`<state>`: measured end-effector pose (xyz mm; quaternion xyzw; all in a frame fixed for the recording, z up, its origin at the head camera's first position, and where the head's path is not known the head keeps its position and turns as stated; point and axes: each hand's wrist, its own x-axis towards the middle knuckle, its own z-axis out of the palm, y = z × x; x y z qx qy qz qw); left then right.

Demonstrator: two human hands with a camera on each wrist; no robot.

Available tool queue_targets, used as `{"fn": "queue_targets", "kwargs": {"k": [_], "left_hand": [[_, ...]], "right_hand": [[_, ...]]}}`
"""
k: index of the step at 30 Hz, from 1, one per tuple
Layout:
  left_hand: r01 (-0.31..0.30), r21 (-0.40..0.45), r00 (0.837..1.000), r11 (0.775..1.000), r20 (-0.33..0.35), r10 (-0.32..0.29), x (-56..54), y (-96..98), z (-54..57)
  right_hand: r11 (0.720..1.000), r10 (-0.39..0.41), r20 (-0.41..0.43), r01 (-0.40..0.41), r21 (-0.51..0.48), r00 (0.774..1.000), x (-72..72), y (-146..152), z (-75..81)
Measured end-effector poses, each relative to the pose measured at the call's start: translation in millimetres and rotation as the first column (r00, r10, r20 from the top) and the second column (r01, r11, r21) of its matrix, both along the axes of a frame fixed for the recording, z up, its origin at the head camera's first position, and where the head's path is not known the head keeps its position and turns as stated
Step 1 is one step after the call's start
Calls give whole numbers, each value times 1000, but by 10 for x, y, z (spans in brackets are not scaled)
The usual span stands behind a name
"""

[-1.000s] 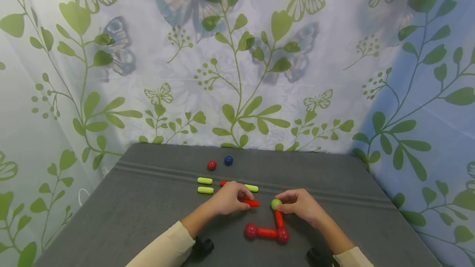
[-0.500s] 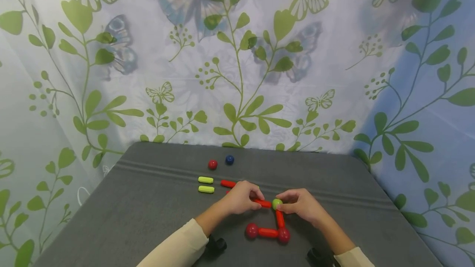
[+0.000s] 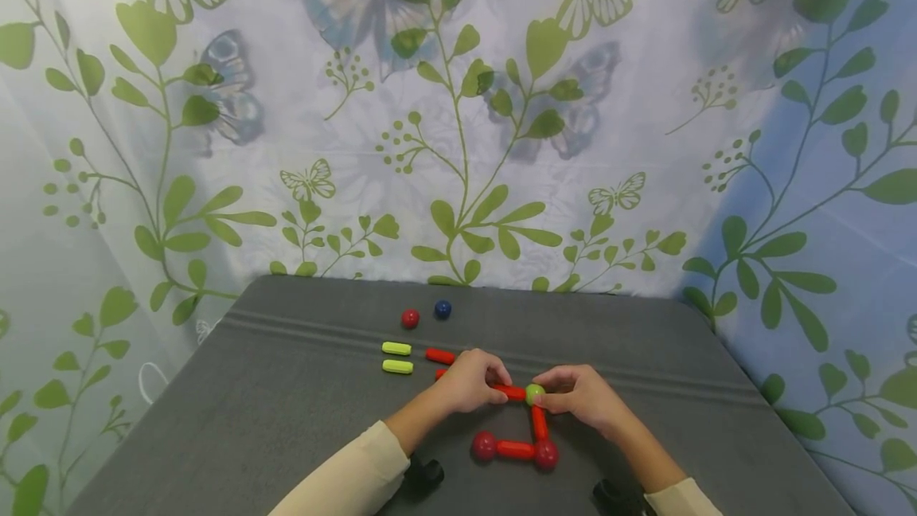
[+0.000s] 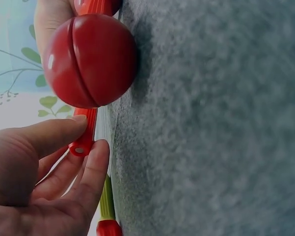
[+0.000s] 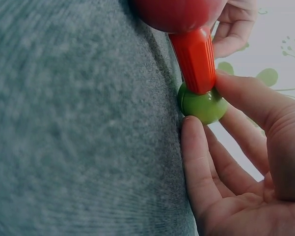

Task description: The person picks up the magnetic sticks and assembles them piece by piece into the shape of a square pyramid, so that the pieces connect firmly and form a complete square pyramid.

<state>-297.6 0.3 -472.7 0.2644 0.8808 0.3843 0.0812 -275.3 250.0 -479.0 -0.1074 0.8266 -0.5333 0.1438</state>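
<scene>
My left hand pinches a red rod between thumb and fingers. In the head view the rod's right end meets a green ball. My right hand pinches that ball; the right wrist view shows thumb and fingertips around the green ball. Another red rod runs from it to a dark red ball. From there a further red rod joins a second dark red ball. The left wrist view shows the hollow end of the held rod.
Two yellow-green rods lie left of my left hand. A red rod lies beyond it, with another partly hidden. Farther back sit a small red ball and a blue ball. A patterned curtain hangs behind the grey table.
My left hand has moved right with the red rod, bringing its end from a gap up to the green ball. The right hand keeps its place on the ball.
</scene>
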Motion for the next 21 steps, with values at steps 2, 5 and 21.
{"fn": "queue_targets", "kwargs": {"k": [2, 5, 21], "left_hand": [[7, -4, 1000, 1000, -7, -7, -5, -2, 0], [15, -8, 1000, 1000, -5, -15, -13, -5, -1], [34, 39, 999, 999, -25, -33, -202, -236, 204]], "right_hand": [[1000, -2, -1, 2, 1, 1000, 2, -3, -2], [1000, -4, -4, 4, -1, 1000, 3, -4, -5], [1000, -3, -29, 3, -7, 1000, -17, 23, -61]]}}
